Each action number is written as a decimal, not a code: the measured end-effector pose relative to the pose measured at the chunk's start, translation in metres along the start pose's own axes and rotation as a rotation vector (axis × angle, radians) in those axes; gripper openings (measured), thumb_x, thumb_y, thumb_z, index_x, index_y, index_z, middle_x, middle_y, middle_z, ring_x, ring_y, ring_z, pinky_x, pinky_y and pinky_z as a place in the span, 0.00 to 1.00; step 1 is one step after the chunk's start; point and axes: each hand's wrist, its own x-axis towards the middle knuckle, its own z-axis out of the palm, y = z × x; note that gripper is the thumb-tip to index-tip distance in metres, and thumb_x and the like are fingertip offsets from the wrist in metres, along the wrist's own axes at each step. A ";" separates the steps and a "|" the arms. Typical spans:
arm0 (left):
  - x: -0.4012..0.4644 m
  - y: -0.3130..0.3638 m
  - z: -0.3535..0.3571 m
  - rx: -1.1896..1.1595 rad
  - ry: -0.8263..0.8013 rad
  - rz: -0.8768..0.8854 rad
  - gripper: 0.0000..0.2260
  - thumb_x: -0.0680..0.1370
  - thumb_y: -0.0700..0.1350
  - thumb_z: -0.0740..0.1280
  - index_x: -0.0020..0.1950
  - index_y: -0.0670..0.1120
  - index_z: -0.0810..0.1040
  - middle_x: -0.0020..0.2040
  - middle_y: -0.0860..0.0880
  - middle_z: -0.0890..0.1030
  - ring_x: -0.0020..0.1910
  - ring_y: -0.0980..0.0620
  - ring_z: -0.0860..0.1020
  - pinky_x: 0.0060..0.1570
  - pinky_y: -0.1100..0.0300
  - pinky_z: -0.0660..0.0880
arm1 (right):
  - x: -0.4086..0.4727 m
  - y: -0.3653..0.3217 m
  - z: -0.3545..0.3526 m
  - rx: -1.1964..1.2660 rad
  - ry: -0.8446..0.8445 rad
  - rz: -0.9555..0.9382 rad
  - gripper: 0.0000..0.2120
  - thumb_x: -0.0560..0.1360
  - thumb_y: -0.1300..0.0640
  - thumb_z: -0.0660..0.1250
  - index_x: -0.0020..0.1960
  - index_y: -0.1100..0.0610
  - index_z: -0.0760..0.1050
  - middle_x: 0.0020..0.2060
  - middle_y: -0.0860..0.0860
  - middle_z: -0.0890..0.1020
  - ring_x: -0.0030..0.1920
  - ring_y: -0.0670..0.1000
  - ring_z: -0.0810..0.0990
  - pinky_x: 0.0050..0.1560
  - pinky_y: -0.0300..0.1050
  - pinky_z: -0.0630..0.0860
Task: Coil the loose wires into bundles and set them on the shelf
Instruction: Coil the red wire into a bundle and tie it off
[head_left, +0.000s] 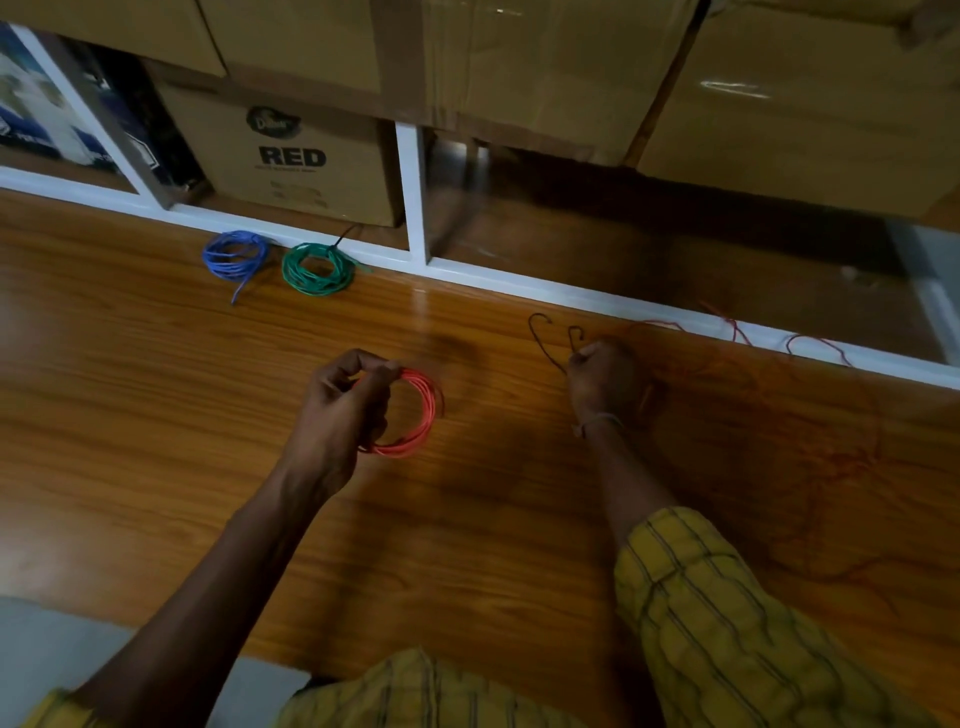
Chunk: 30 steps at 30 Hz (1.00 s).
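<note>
While hand-held, one red coil (410, 413).

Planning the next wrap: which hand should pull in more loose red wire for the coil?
Probably the right hand. It is closed on the loose red wire trailing to its right, while the left hand pinches the red coil and should keep holding it.

Yellow checked shirt sleeve (727, 613) with dark lines (pale band (597, 423) at right wrist)
</note>
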 end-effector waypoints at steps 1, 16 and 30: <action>-0.001 -0.001 -0.001 -0.022 0.007 -0.006 0.06 0.85 0.40 0.66 0.48 0.43 0.78 0.31 0.51 0.68 0.28 0.54 0.63 0.27 0.61 0.63 | 0.002 0.000 0.005 -0.014 0.008 0.005 0.06 0.80 0.53 0.68 0.50 0.54 0.83 0.44 0.51 0.85 0.46 0.52 0.84 0.45 0.51 0.84; -0.005 0.005 0.003 -0.138 0.069 -0.035 0.09 0.84 0.40 0.67 0.45 0.46 0.77 0.29 0.55 0.69 0.26 0.56 0.63 0.25 0.62 0.60 | -0.065 -0.062 -0.089 0.724 -0.522 -0.326 0.04 0.83 0.58 0.64 0.53 0.57 0.77 0.47 0.50 0.82 0.48 0.46 0.80 0.51 0.42 0.75; -0.012 0.033 -0.002 -0.114 0.101 -0.004 0.09 0.84 0.42 0.68 0.43 0.47 0.76 0.30 0.53 0.71 0.25 0.57 0.64 0.24 0.64 0.61 | -0.105 -0.115 -0.162 0.603 -0.748 -0.711 0.03 0.77 0.61 0.74 0.49 0.55 0.84 0.45 0.50 0.85 0.48 0.52 0.84 0.51 0.51 0.82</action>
